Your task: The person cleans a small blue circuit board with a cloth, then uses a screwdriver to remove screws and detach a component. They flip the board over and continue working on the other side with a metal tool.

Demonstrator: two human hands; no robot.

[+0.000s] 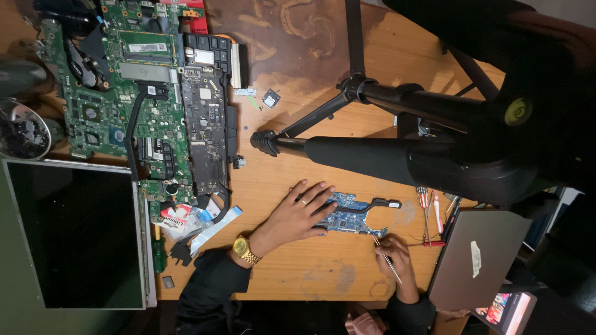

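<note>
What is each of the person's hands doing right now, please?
Left hand: open, fingers spread flat, pressing on the blue circuit board.
Right hand: closed around a thin metal tool, its tip at the board's edge.

A wooden table [323, 267] carries circuit boards [143, 93], a laptop [475, 254] and a tripod [372, 124].

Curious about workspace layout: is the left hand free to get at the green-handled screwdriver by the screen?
Probably yes. The left hand rests flat on the blue board, holding nothing, and bare table lies between it and the screwdriver; only the ribbon cable is near.
</note>
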